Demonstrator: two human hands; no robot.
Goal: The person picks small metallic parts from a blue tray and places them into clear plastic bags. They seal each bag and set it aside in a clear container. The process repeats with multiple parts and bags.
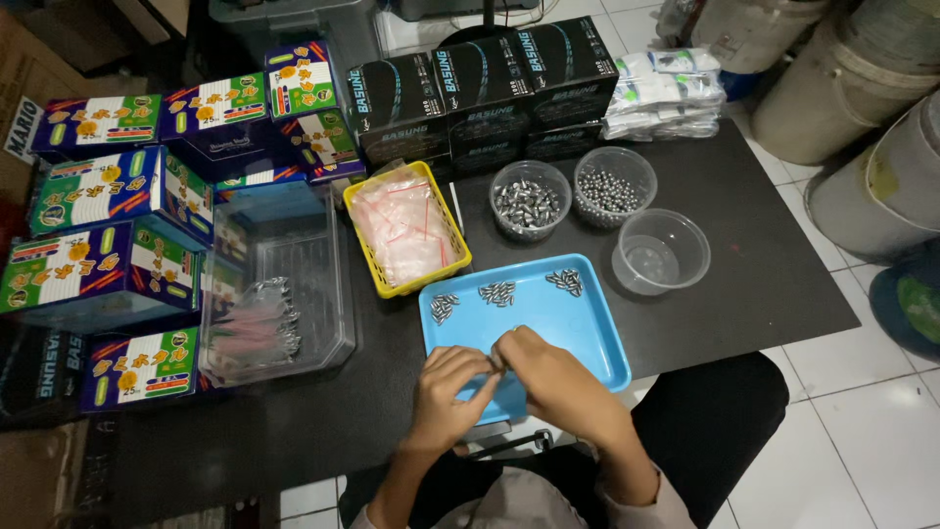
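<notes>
My left hand [446, 392] and my right hand [548, 377] meet over the near part of a blue tray [597, 338], fingertips pinched together on something small and hidden between them. Three little heaps of grey metal pieces [499, 292] lie along the tray's far side. Beyond the tray stand a clear tub of the same grey metal pieces [529, 203], a clear tub of small steel balls [613, 186] and an empty clear tub [662, 253]. A yellow basket [364, 201] of small clear zip bags sits to the left of the tray.
A clear plastic bin [328, 294] with filled packets stands at the left. Colourful boxes [98, 191] are stacked beside it, black boxes [485, 88] line the back, and a pile of white packets [666, 93] lies at back right. Large drums [862, 88] stand on the tiled floor.
</notes>
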